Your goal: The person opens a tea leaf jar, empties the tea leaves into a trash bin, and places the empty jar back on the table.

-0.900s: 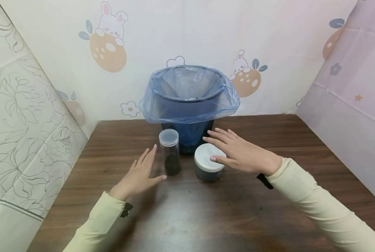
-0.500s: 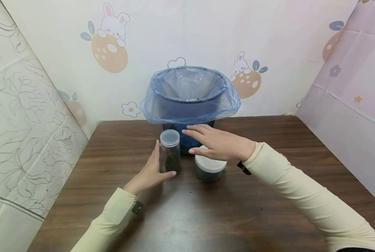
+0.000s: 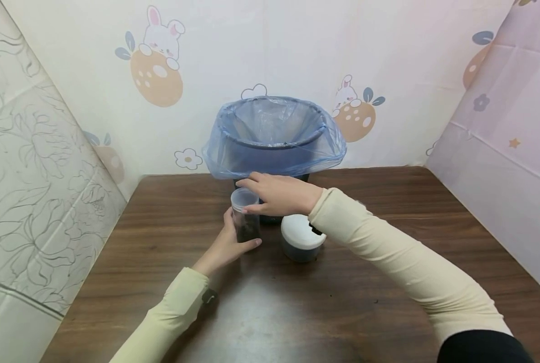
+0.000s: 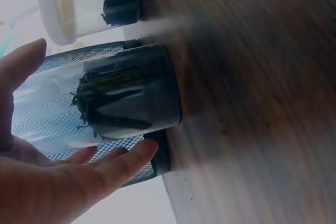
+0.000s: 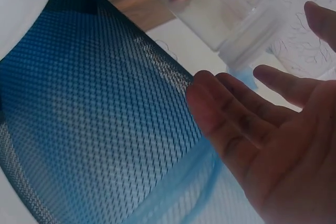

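Observation:
A clear cylindrical jar (image 3: 248,224) with a translucent lid (image 3: 244,197) stands upright on the table, dark dried leaves in its lower part. My left hand (image 3: 224,247) is around it, thumb at one side and loosely bent fingers at the other; the left wrist view shows the thumb tip (image 4: 34,51) slightly apart from the jar. My right hand (image 3: 281,194) reaches over to the lid, partly covering it. Its fingers (image 5: 210,98) are spread and relaxed, with a gap to the lid in the right wrist view. Right of the jar stands a squat jar (image 3: 300,247) with a white lid.
Directly behind the jars is a dark mesh bin (image 4: 73,59) lined with a blue plastic bag (image 3: 274,161). Small dark crumbs (image 3: 376,301) lie on the brown wooden table (image 3: 387,201). Patterned cloth walls (image 3: 233,45) rise at the back and both sides.
My right hand has moved left, from above the white-lidded jar to the tall jar's lid. My left hand has moved right and now surrounds the tall jar. Both jars stay put.

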A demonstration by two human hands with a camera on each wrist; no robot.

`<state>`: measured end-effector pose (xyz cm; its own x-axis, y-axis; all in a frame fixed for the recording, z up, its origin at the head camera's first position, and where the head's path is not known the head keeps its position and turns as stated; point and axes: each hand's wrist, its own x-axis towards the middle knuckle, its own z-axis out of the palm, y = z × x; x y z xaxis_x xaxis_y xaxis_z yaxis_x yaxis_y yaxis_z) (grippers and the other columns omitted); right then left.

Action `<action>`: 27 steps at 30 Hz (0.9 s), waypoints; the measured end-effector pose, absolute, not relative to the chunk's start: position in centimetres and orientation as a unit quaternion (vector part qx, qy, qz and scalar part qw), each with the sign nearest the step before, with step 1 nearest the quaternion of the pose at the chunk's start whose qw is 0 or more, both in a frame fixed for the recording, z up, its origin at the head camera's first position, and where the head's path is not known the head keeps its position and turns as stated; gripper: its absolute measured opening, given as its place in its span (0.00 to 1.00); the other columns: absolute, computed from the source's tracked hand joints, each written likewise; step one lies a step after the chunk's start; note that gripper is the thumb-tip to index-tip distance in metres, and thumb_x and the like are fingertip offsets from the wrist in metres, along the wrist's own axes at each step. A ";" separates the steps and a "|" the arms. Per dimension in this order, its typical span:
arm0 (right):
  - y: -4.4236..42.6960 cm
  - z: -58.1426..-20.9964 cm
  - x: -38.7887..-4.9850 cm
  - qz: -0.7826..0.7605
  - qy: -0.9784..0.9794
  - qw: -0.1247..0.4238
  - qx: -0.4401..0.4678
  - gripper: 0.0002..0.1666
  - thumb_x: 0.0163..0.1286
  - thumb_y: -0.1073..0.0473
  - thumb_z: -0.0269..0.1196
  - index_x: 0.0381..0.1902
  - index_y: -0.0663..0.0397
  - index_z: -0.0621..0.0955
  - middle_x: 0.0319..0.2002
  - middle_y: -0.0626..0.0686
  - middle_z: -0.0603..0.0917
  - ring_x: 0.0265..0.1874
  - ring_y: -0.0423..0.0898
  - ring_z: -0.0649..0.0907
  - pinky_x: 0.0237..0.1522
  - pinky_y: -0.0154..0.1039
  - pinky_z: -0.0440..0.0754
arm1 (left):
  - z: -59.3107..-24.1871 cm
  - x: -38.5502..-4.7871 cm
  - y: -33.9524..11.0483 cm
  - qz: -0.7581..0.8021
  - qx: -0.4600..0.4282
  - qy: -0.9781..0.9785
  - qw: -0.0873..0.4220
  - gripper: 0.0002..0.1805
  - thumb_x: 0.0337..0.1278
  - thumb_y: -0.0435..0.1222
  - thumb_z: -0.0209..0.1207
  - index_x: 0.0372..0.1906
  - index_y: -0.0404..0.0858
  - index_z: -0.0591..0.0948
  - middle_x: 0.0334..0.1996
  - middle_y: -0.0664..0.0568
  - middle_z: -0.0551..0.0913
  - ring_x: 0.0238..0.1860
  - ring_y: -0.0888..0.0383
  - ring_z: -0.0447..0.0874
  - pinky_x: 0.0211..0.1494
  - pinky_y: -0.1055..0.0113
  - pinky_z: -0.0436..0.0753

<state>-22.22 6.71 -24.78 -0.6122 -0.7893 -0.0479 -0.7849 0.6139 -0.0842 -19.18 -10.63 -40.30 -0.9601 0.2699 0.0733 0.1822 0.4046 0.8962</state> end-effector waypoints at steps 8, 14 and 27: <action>4.8 -25.0 -23.0 -0.019 0.895 0.030 -0.445 0.29 0.68 0.44 0.60 0.59 0.56 0.74 0.52 0.55 0.76 0.45 0.48 0.79 0.49 0.43 0.76 | -40.5 -19.3 -10.4 0.518 0.127 0.845 0.023 0.37 0.57 0.40 0.64 0.63 0.35 0.54 0.62 0.36 0.68 0.66 0.45 0.63 0.67 0.46 0.59; 4.7 -24.8 -23.3 -0.024 0.894 0.051 -0.445 0.27 0.68 0.47 0.60 0.59 0.55 0.74 0.54 0.55 0.75 0.47 0.49 0.78 0.50 0.43 0.75 | -40.3 -19.2 -10.2 0.511 0.127 0.850 0.017 0.34 0.58 0.40 0.64 0.60 0.35 0.57 0.61 0.37 0.70 0.65 0.44 0.64 0.66 0.46 0.61; 6.6 -23.9 -22.4 -0.101 0.875 0.061 -0.470 0.27 0.66 0.49 0.63 0.59 0.53 0.74 0.53 0.53 0.75 0.51 0.49 0.76 0.55 0.45 0.72 | -38.0 -17.6 -11.5 0.450 0.166 0.876 -0.042 0.32 0.51 0.38 0.69 0.58 0.38 0.65 0.53 0.45 0.78 0.59 0.50 0.73 0.61 0.52 0.69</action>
